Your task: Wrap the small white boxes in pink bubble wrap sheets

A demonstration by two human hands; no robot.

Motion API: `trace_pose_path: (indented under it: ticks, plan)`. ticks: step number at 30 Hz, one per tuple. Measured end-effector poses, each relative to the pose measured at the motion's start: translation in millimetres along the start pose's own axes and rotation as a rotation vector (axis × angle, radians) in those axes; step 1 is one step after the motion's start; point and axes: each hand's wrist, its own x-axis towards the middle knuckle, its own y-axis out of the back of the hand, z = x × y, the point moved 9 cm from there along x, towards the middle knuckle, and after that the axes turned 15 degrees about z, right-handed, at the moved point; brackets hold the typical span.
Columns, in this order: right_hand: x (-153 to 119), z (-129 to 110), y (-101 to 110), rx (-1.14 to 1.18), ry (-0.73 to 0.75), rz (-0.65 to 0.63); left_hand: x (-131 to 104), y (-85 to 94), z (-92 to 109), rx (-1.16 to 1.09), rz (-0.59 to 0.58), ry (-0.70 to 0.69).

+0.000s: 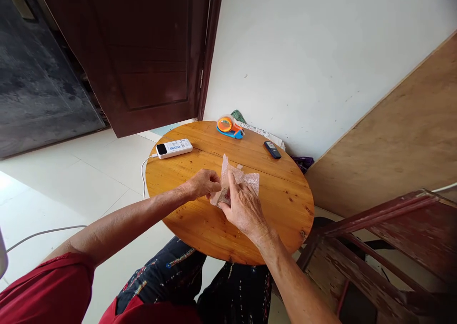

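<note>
A sheet of clear bubble wrap lies spread near the middle of the round wooden table. On its near left part is a small flat greyish packet with a reddish mark, mostly covered by my fingers. My left hand is closed in a pinch at the left edge of the wrap; its fingertips are partly hidden. From the right, my right hand holds the packet down, thumb at its near edge and index finger stretched across the wrap. What lies under the right palm cannot be seen.
An orange and blue tape dispenser stands at the far edge. At the left lies a white power bank with a cable hanging off the table. A dark handheld device lies at the right. A reddish wooden chair stands close by on the right.
</note>
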Motion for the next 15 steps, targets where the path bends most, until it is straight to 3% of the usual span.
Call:
trace_pose_path:
  ticks: [5,10,15]
  plan:
    - [-3,2,2,0.061,-0.015,0.030,-7,-15.8,11,-0.024,-0.059,0.007]
    - [-5,9,6,0.188,-0.048,-0.002,-17,-19.0,17,0.011,-0.159,-0.026]
    - [-16,23,31,0.361,-0.081,0.051,-20,-19.9,22,0.353,-0.104,-0.192]
